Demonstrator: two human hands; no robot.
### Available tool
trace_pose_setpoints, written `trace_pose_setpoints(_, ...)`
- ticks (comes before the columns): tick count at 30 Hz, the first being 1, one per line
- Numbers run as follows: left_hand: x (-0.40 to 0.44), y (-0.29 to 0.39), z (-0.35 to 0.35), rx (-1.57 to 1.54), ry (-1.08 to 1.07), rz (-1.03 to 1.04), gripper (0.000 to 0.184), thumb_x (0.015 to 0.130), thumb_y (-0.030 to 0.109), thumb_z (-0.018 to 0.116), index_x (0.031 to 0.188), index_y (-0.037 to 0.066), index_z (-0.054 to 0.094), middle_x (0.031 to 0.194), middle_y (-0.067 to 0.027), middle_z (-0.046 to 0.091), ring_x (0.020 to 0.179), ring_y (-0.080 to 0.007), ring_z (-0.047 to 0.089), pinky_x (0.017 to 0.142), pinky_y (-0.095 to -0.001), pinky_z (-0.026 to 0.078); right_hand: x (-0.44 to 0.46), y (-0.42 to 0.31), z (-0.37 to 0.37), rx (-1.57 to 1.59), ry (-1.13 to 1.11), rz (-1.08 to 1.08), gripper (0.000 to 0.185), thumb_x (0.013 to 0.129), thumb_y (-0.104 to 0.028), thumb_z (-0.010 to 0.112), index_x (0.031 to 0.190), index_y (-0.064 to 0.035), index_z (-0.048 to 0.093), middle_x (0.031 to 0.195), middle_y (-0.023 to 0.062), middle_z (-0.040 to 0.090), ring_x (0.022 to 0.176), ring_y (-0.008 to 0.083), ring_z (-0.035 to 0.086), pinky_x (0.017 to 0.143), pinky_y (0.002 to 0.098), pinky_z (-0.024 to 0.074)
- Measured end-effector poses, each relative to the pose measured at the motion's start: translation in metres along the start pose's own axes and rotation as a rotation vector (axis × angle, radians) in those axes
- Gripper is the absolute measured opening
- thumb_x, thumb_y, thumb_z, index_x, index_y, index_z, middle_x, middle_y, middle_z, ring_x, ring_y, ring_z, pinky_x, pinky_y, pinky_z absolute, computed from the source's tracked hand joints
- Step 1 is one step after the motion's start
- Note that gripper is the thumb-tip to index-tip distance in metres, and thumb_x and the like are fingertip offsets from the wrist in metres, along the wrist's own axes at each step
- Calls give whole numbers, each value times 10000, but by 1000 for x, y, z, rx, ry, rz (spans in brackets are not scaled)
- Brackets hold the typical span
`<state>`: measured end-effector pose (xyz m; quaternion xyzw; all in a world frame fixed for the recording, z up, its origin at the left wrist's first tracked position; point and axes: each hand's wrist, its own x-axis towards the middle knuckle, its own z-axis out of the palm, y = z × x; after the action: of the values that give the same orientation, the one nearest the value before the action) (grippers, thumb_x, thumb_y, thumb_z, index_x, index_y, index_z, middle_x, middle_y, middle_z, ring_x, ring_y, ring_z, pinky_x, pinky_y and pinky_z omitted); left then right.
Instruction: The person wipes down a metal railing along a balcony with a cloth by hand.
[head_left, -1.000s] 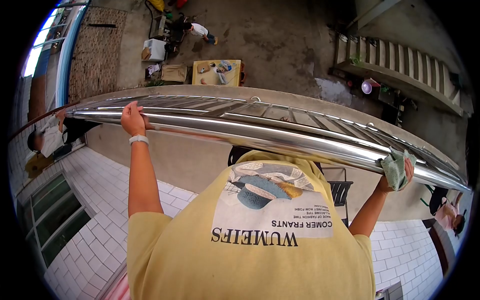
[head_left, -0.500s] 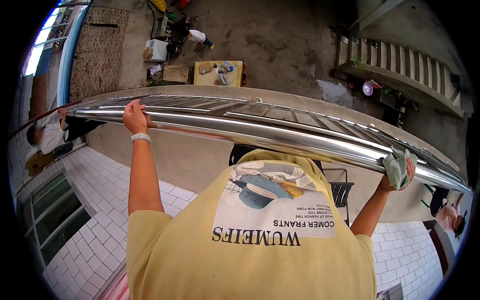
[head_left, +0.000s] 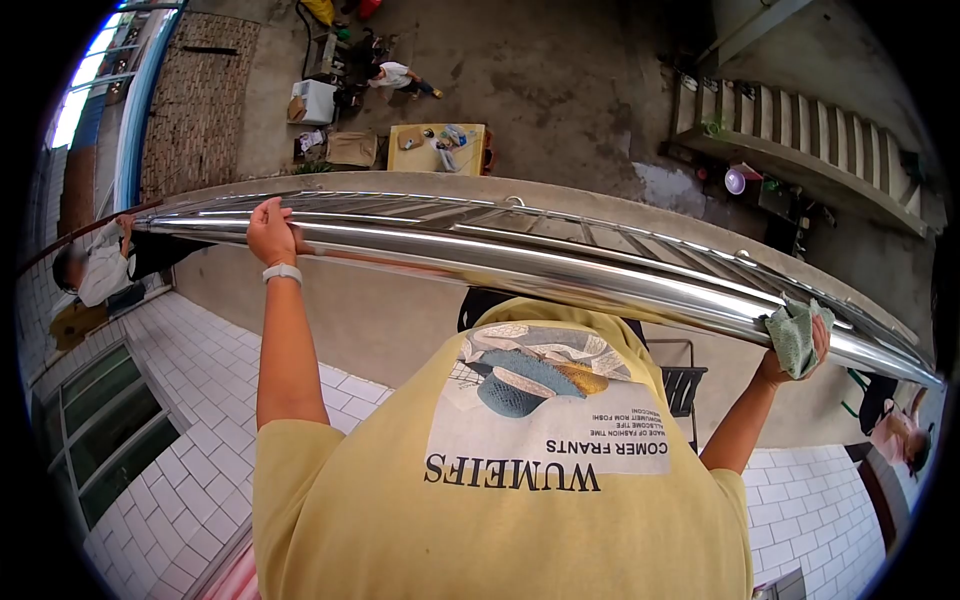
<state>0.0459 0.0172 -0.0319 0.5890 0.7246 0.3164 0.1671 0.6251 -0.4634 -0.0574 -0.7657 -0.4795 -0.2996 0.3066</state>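
A shiny metal handrail (head_left: 560, 270) runs across the view in front of my chest, with thinner bars beside it. My left hand (head_left: 270, 235), with a pale band on the wrist, is closed over the rail at the left, fingers curled. At the right, my right hand (head_left: 822, 345) grips a grey-green cloth (head_left: 795, 338) and presses it around the rail. The cloth is bunched and hides part of the palm and fingers.
One person (head_left: 100, 268) stands by the rail at far left, another (head_left: 900, 430) at far right. Below lie a courtyard with a yellow table (head_left: 410, 158), a walking person (head_left: 395, 75) and a staircase (head_left: 800, 125). A dark chair (head_left: 683, 390) is behind the rail.
The person walking in the courtyard has shifted slightly, legs now further apart. My hands and the cloth stay almost where they were on the rail.
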Motion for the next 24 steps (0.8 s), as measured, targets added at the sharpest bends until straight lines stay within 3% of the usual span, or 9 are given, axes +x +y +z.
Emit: trace_pose_setpoints(24,5,-6,2,-7,6,-4,186,859,200,604,895,41,694,734,-56,702,605,-123,618,585,-259,481,0,-1,4,84,64,38,263,793,-202,717,978,-31,640,981,90,664,970,295,626,959,468,446)
